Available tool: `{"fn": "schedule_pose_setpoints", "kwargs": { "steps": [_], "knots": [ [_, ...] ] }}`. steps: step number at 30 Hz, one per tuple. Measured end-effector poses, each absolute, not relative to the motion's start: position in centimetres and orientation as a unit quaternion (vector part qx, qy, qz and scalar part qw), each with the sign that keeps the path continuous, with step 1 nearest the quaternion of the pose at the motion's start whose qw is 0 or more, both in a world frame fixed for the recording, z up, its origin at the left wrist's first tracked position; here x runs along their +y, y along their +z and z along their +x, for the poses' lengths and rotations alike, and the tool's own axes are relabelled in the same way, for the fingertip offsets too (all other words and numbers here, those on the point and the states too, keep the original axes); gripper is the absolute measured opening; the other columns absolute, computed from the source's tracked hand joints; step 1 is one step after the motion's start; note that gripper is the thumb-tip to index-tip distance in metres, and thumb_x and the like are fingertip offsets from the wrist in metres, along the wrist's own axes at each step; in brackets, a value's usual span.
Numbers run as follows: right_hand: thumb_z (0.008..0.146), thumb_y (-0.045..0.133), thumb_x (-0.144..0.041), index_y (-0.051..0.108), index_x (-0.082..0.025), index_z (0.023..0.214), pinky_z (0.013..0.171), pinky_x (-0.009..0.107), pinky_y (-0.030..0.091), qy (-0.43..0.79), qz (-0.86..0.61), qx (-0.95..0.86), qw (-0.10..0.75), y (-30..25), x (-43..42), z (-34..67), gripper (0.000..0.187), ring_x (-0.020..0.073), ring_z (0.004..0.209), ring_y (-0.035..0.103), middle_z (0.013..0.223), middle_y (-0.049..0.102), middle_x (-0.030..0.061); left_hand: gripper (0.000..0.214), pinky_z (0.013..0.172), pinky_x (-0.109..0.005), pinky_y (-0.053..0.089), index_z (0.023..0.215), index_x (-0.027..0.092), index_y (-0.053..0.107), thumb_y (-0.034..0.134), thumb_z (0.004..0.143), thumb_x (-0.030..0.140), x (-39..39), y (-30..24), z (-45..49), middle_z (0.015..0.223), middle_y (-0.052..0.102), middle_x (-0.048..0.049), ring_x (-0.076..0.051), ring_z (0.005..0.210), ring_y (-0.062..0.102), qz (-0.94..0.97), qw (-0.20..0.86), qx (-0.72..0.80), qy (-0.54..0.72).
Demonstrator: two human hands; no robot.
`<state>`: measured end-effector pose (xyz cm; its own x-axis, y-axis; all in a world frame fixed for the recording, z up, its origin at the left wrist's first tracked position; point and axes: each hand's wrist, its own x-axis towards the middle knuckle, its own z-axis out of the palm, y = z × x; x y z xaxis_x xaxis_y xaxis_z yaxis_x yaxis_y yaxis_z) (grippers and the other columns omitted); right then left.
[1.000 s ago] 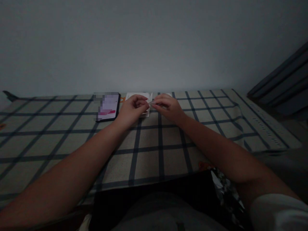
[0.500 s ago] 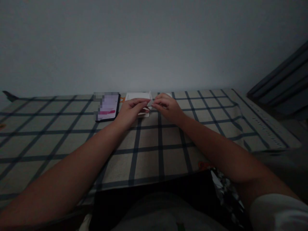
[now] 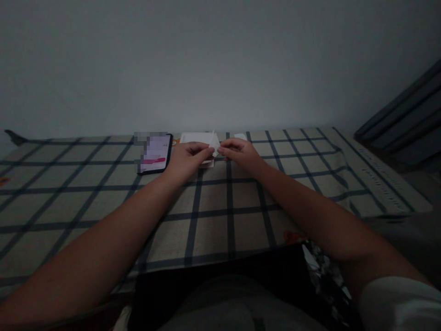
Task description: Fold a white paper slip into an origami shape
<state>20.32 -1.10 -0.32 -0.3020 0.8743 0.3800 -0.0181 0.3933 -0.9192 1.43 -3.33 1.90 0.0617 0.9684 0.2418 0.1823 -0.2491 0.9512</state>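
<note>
Between my two hands is a small folded piece of white paper (image 3: 214,141) with a pointed tip standing up. My left hand (image 3: 190,156) pinches its left side between thumb and fingers. On the other side, the fingertips of my right hand (image 3: 239,151) are closed on its right lower edge. Behind and below my left hand lies a flat white sheet or booklet (image 3: 197,137), partly covered by the hand. A small white piece (image 3: 240,136) lies just beyond my right hand.
A phone (image 3: 157,154) with a lit screen lies left of my left hand. The checked cloth (image 3: 213,230) covers the table, which meets a plain wall (image 3: 220,64). Grey curtain folds (image 3: 406,115) hang at the right.
The folded paper has turned so its white face and upright tip show more plainly. My right hand has lowered slightly, and the fingers of both hands have shifted on the paper.
</note>
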Motion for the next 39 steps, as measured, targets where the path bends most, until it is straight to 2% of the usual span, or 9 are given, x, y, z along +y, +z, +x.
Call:
{"fn": "schedule_pose_setpoints", "kwargs": {
  "steps": [4,7,10,12,17,21,30,34,39],
  "knots": [
    [0.072,0.081,-0.045,0.069,-0.017,0.089,0.069,0.026,0.054,0.497,-0.318,-0.637,0.495,-0.8,-0.7,20.3,0.035,0.0123,0.076,0.063,0.087,0.07,0.0025,0.034,0.074,-0.034,0.059,0.092,0.015,0.073,0.083,0.068,0.037,-2.9,1.4,1.4,0.086,0.077,-0.0068,-0.02,0.077,0.073,0.625,0.414,0.437,0.497],
    [0.069,0.082,-0.044,0.067,-0.018,0.089,0.07,0.026,0.054,0.487,-0.324,-0.629,0.512,-1.0,-0.4,20.1,0.037,0.0116,0.073,0.063,0.083,0.069,0.001,0.048,0.068,-0.031,0.058,0.11,0.02,0.063,0.082,0.068,0.032,-2.5,1.1,1.3,0.083,0.076,-0.0029,-0.019,0.073,0.073,0.614,0.447,0.417,0.499],
    [0.066,0.085,-0.044,0.066,-0.018,0.097,0.07,0.027,0.054,0.495,-0.318,-0.618,0.521,-1.2,-0.3,20.1,0.044,0.0121,0.072,0.064,0.08,0.068,-0.0005,0.059,0.062,-0.028,0.057,0.117,0.023,0.052,0.081,0.066,0.027,-2.3,1.1,1.2,0.076,0.073,0.0018,-0.017,0.067,0.073,0.606,0.454,0.419,0.5],
    [0.068,0.083,-0.045,0.067,-0.017,0.097,0.07,0.028,0.054,0.494,-0.331,-0.626,0.505,-1.2,-0.3,20.2,0.044,0.0126,0.071,0.064,0.079,0.069,0.0008,0.062,0.061,-0.027,0.056,0.118,0.024,0.048,0.08,0.066,0.025,-2.3,1.2,1.2,0.074,0.072,0.0035,-0.017,0.065,0.072,0.612,0.454,0.414,0.497],
    [0.075,0.077,-0.047,0.071,-0.014,0.084,0.066,0.027,0.051,0.44,-0.368,-0.659,0.486,-0.8,-1.0,20.4,0.035,0.0122,0.067,0.061,0.071,0.069,0.002,0.071,0.057,-0.024,0.053,0.126,0.025,0.045,0.081,0.065,0.023,-2.4,1.2,1.3,0.073,0.071,0.0043,-0.014,0.059,0.069,0.614,0.451,0.411,0.5],
    [0.074,0.078,-0.048,0.07,-0.015,0.079,0.065,0.027,0.051,0.433,-0.367,-0.664,0.487,-0.3,-1.4,20.1,0.034,0.0122,0.066,0.061,0.068,0.068,0.0012,0.074,0.053,-0.023,0.051,0.128,0.025,0.047,0.083,0.063,0.023,-2.6,1.6,1.4,0.069,0.069,0.0054,-0.013,0.054,0.067,0.617,0.452,0.42,0.489],
    [0.069,0.084,-0.047,0.07,-0.017,0.085,0.077,0.026,0.057,0.572,-0.302,-0.571,0.505,-0.6,-0.9,20.2,0.037,0.0107,0.076,0.067,0.082,0.071,0.0016,0.057,0.069,-0.031,0.061,0.118,0.021,0.058,0.083,0.069,0.036,-1.8,1.0,1.3,0.08,0.074,-0.0016,-0.017,0.069,0.072,0.583,0.493,0.398,0.508],
    [0.067,0.086,-0.044,0.069,-0.018,0.087,0.079,0.026,0.058,0.601,-0.28,-0.555,0.503,-0.7,-0.7,20.2,0.037,0.0102,0.077,0.067,0.083,0.072,0.0006,0.048,0.07,-0.03,0.06,0.113,0.019,0.067,0.08,0.074,0.042,-1.8,0.8,1.4,0.094,0.075,-0.0061,-0.017,0.077,0.071,0.604,0.494,0.386,0.491],
    [0.067,0.087,-0.042,0.068,-0.018,0.089,0.079,0.027,0.059,0.603,-0.281,-0.556,0.498,-0.6,-0.8,19.9,0.038,0.0107,0.079,0.067,0.087,0.072,0.0013,0.047,0.072,-0.029,0.058,0.114,0.02,0.071,0.076,0.077,0.05,-2.0,0.7,1.4,0.111,0.074,-0.0095,-0.019,0.089,0.07,0.629,0.482,0.378,0.479]
  ]
}}
